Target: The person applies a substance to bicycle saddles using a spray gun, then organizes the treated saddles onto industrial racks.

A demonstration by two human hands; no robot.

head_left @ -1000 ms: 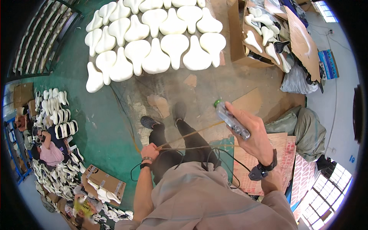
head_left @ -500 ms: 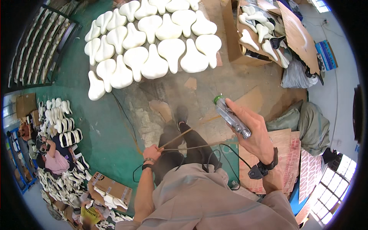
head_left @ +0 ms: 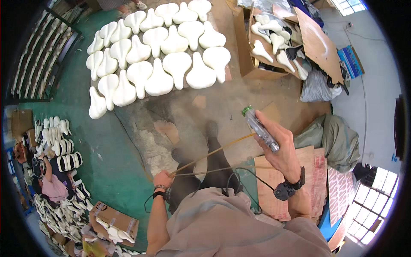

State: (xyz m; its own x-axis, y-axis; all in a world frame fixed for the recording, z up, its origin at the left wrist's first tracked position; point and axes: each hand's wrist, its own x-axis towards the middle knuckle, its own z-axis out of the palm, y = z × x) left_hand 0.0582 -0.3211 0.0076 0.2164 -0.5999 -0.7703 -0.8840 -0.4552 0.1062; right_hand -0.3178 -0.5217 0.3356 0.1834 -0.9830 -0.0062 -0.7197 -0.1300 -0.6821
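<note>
My right hand (head_left: pixel 280 143) is closed around a silver spray gun (head_left: pixel 262 132) with a green end, held up in front of me to the right. A thin yellowish hose (head_left: pixel 216 150) stretches across my legs, and my left hand (head_left: pixel 162 180) is closed on it low in front of me. Further ahead lie several rows of white bicycle saddles (head_left: pixel 176 70), packed close together with noses pointing alternate ways. The spray gun is apart from them. A faint haze hangs over the floor between.
A cardboard box (head_left: pixel 245 55) of saddles stands ahead right, near a grey-green sack (head_left: pixel 338 137) and cardboard sheets (head_left: pixel 312 184). A loaded rack (head_left: pixel 43 55) is far left. A person in pink (head_left: pixel 55 188) is among saddles at left. A dark cable (head_left: pixel 257 171) hangs by my right wrist.
My legs have shifted, as in a step, and the saddle rows now sit further left in view. The spray gun stays in my right hand. Another person's feet now show at the top.
</note>
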